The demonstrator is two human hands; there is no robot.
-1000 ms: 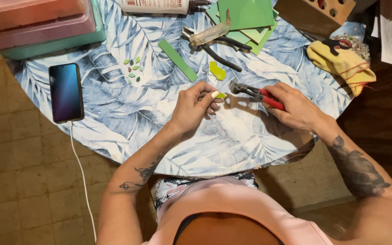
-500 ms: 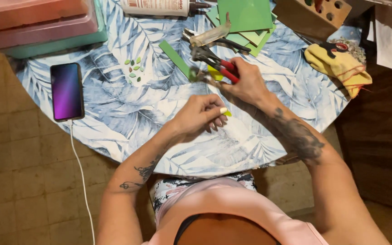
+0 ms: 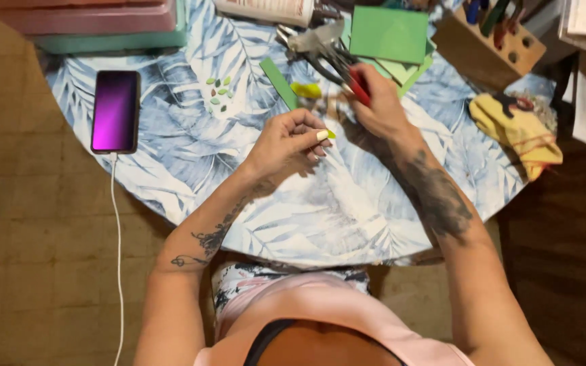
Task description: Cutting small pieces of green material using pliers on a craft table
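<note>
The right hand [image 3: 378,108], which a second ago holds the red pliers [image 3: 357,85] beside the left hand [image 3: 286,142] near the table's middle, now reaches to the far side with them, by the other tools [image 3: 313,41]. The left hand now keeps the yellow piece [image 3: 330,134] alone.

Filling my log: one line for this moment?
left hand: pinches yellow chip | right hand: grips red pliers

warm, even indoor light falls on the table [image 3: 293,224] from above — soft shadows pool under the hands. the phone [image 3: 115,110] screen glows purple. the picture is soft throughout, dimmer past the table's right edge.
</note>
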